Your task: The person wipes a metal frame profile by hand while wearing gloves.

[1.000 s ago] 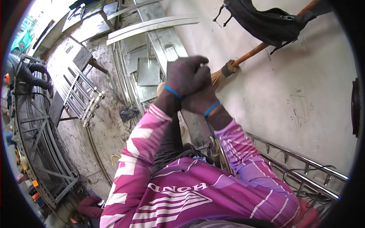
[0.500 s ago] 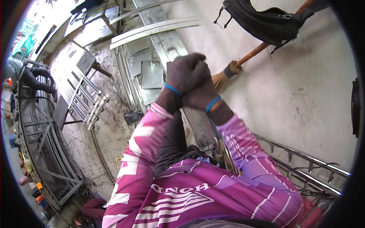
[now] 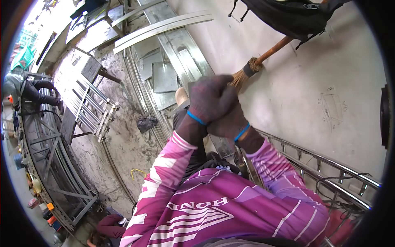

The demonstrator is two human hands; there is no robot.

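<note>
Head view: dark-gloved left hand, fingers curled tight over dark-gloved right hand. Right fingers are hidden, so can't tell their grip. Straw broom with orange wooden handle lies just beyond the fingertips, against the wall. Black fabric bag hangs further above, contents hidden.

Magenta-purple shirt w/ white stripes, blue wristbands, black bag, orange-brown broom handle, poss. dark gloves
</note>
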